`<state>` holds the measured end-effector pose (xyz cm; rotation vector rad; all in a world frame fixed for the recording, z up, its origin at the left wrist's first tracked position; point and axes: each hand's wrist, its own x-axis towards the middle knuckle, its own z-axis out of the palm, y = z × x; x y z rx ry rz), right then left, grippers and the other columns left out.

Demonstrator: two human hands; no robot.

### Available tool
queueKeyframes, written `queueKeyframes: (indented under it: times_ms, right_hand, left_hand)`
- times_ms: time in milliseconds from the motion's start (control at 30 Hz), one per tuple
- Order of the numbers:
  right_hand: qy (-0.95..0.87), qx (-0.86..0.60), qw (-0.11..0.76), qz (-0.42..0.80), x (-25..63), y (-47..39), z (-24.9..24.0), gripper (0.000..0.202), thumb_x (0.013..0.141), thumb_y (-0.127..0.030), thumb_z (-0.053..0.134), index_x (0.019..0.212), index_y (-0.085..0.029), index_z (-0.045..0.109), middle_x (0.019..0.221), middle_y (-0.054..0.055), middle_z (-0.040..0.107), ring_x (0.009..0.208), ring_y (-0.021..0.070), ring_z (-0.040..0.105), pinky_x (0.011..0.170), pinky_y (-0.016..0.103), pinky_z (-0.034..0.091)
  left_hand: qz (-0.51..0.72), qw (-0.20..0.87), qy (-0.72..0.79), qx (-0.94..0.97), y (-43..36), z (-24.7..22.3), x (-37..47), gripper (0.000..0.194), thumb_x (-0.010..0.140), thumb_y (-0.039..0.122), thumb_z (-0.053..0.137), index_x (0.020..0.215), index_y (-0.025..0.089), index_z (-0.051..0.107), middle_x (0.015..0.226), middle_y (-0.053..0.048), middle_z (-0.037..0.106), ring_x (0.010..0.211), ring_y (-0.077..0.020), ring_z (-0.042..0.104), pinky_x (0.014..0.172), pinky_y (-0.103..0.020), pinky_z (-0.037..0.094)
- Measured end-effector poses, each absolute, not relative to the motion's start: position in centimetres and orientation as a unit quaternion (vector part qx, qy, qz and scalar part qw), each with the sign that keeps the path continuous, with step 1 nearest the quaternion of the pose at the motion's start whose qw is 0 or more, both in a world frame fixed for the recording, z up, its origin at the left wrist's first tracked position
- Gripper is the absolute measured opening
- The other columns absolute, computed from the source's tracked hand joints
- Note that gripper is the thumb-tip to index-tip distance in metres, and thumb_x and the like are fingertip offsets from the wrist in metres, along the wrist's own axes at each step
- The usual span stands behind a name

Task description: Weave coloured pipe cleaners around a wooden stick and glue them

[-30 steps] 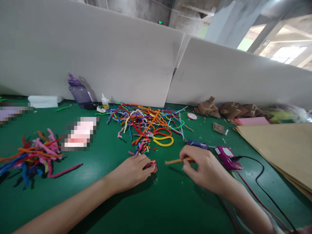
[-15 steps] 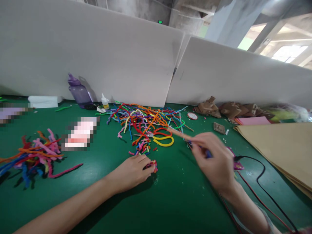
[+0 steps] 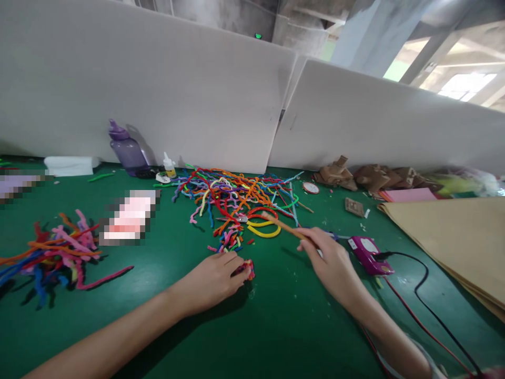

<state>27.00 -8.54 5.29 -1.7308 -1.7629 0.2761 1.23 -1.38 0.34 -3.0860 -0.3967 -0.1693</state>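
Observation:
My left hand (image 3: pixel 221 276) rests on the table, its fingers closed on a small multicoloured fuzzy piece (image 3: pixel 250 269) whose left part they hide. Between the fingers of my right hand (image 3: pixel 326 258) is a thin wooden stick (image 3: pixel 287 226), pointing up and left with its tip over the handles of the scissors (image 3: pixel 265 228). The scissors have one orange and one yellow handle. Just beyond my left hand lies a small heap of cut pipe cleaner bits (image 3: pixel 231 239). A dark blue object (image 3: pixel 330 235) lies behind my right hand, partly covered.
A tangle of pipe cleaners (image 3: pixel 236 192) lies by the white partition (image 3: pixel 177 89), with another bunch (image 3: pixel 65 250) at left. A purple bottle (image 3: pixel 128 152) and glue bottle (image 3: pixel 169 164) stand at the back. A magenta device (image 3: pixel 365 255) with cables and brown paper (image 3: pixel 453 231) lie at right.
My right hand has moved slightly left and down with the stick, its tip now lower and over the scissor handles. More of the magenta device is uncovered. My left hand has stayed put.

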Motion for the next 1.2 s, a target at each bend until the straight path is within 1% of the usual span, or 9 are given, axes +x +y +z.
queueKeyframes:
  times_ms: [167,300,467,633,867,933,1000,1133,1200]
  right_hand:
    - [-0.647,-0.64,0.297,0.289,24.8,-7.9,4.2,0.016,0.092,-0.018,0.034,0.093,-0.02,0.05,0.067,-0.002,0.06,0.062,0.0139,0.056,0.059,0.025,0.04]
    - [-0.639,-0.603,0.311,0.363,23.1,-6.9,4.3,0.01,0.09,-0.017,0.037,0.09,-0.019,0.047,0.08,0.001,0.066,0.068,0.0129,0.059,0.064,0.025,0.042]
    - [-0.731,-0.565,0.253,0.287,21.6,-6.6,3.9,0.008,0.086,-0.015,0.042,0.086,-0.018,0.05,0.089,0.006,0.06,0.082,0.0163,0.057,0.071,0.027,0.042]
    - [-0.76,-0.583,0.185,0.218,20.9,-7.0,2.7,0.011,0.083,-0.014,0.044,0.089,-0.018,0.052,0.087,0.004,0.059,0.077,0.0163,0.054,0.069,0.027,0.039]
    - [-0.76,-0.621,0.129,0.141,19.8,-6.6,3.1,0.008,0.084,-0.02,0.044,0.083,-0.018,0.053,0.083,0.006,0.057,0.076,0.0197,0.053,0.067,0.031,0.038]
    - [-0.755,-0.621,0.146,0.155,19.9,-6.4,3.0,0.008,0.082,-0.019,0.045,0.081,-0.018,0.052,0.082,0.007,0.058,0.075,0.02,0.054,0.067,0.031,0.039]
    - [-0.734,-0.609,0.205,0.221,20.2,-6.0,2.9,0.006,0.081,-0.017,0.045,0.079,-0.018,0.051,0.083,0.006,0.06,0.076,0.019,0.055,0.068,0.031,0.04]
    - [-0.573,-0.56,0.383,0.46,21.2,-4.6,3.2,0.006,0.083,-0.019,0.044,0.083,-0.019,0.05,0.079,0.005,0.067,0.073,0.0168,0.06,0.067,0.028,0.044]
    - [-0.488,-0.524,0.425,0.553,21.6,-4.0,3.4,0.007,0.082,-0.021,0.046,0.084,-0.017,0.051,0.076,0.005,0.069,0.073,0.0167,0.061,0.065,0.027,0.044]
  left_hand:
    - [-0.067,0.031,-0.132,-0.988,-1.7,0.2,1.0,0.026,0.095,0.021,0.041,0.118,0.017,0.052,0.093,-0.008,0.058,0.083,-0.0216,0.054,0.07,-0.034,0.048]
    - [-0.09,0.038,-0.147,-0.984,-2.1,-0.4,0.5,0.03,0.094,0.018,0.042,0.123,0.018,0.05,0.097,-0.009,0.057,0.085,-0.0217,0.053,0.073,-0.033,0.047]
    - [-0.102,0.049,-0.162,-0.98,-2.5,-1.0,0.4,0.031,0.094,0.019,0.042,0.124,0.018,0.049,0.101,-0.009,0.057,0.086,-0.0223,0.053,0.073,-0.034,0.048]
    - [-0.116,0.013,-0.176,-0.977,-2.6,-1.2,0.5,0.023,0.094,0.018,0.041,0.112,0.017,0.056,0.102,-0.008,0.056,0.095,-0.0225,0.053,0.079,-0.034,0.049]
    - [-0.142,-0.026,-0.152,-0.978,-2.7,-1.4,0.5,0.028,0.093,0.015,0.042,0.119,0.012,0.053,0.099,-0.011,0.057,0.097,-0.0232,0.051,0.084,-0.037,0.049]
    - [-0.137,-0.026,-0.152,-0.979,-2.7,-1.5,0.5,0.029,0.093,0.015,0.042,0.119,0.011,0.053,0.1,-0.011,0.058,0.098,-0.0236,0.051,0.085,-0.037,0.049]
    - [-0.124,-0.022,-0.154,-0.98,-2.7,-1.6,0.5,0.029,0.093,0.015,0.043,0.12,0.011,0.053,0.102,-0.01,0.058,0.098,-0.0238,0.051,0.085,-0.037,0.049]
    - [-0.117,-0.013,-0.149,-0.982,-2.7,-1.8,0.4,0.034,0.092,0.015,0.045,0.126,0.01,0.049,0.106,-0.011,0.059,0.103,-0.025,0.051,0.087,-0.037,0.049]
    - [-0.127,-0.012,-0.145,-0.981,-2.7,-1.8,0.4,0.036,0.09,0.013,0.046,0.127,0.01,0.048,0.106,-0.011,0.06,0.105,-0.0251,0.051,0.087,-0.037,0.049]
